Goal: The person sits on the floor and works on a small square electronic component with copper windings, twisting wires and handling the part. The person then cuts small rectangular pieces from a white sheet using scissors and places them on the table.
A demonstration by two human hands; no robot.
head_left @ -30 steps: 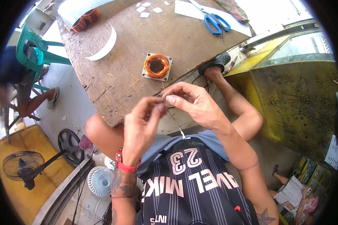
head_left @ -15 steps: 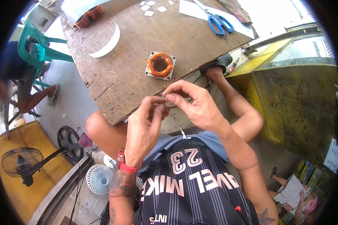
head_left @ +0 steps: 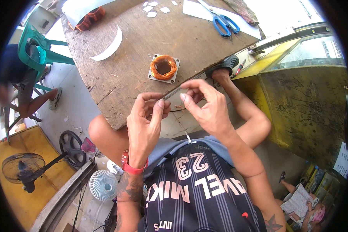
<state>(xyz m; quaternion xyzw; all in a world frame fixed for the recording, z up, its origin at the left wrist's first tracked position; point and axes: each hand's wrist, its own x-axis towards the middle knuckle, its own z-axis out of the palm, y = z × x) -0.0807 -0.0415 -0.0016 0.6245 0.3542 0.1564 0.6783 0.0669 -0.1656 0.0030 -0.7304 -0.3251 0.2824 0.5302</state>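
Note:
A motor stator [head_left: 164,77] wound with orange copper wire sits flat near the front edge of the wooden table. Just in front of that edge, my left hand [head_left: 146,118] is raised with thumb and forefinger close together and the other fingers curled. Whatever lies in that pinch, perhaps a fine thread, is too small to make out. To its right is my right hand [head_left: 208,108], thumb and forefinger parted, nothing visible between them. Neither hand touches the stator.
Blue-handled scissors [head_left: 225,26] lie on white sheet material at the table's far right. A curved white strip [head_left: 111,47], small white pieces [head_left: 152,14] and another copper coil [head_left: 89,20] share the wooden table [head_left: 120,83]. Fans [head_left: 103,185] stand at lower left; another person sits at far left.
My hands were together, fingertips meeting over a fine thread that ran from the stator. They have drawn apart, the right thumb and forefinger have parted, and that thread no longer shows.

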